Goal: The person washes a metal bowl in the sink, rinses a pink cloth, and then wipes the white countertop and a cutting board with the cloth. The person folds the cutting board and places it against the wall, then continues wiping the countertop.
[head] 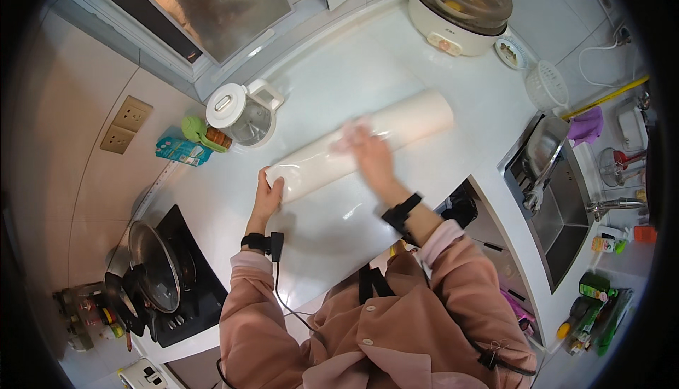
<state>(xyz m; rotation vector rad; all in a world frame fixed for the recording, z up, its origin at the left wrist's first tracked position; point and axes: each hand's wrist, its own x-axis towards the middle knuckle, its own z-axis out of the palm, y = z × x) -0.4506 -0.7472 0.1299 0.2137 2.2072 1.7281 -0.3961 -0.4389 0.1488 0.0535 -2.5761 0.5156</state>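
A long, glossy white roll (313,169), perhaps of sheet material, lies slantwise across the white countertop (339,230). My left hand (269,191) grips its left end, with the thumb on the near side and fingers round the far edge. On the middle of the roll, my right hand (373,160) presses a crumpled pinkish-white cloth (354,133). Both that hand and the cloth are blurred, and the fingers are partly hidden by the cloth. Beyond the left end stands a glass kettle (248,121) with a white lid and handle.
A teal packet (183,151) and a green-topped jar (197,130) sit beside the kettle. An electric cooker (456,31) and a small dish (511,54) stand at the back right. The sink (557,230) is right; a hob with a lidded pan (159,267) is left.
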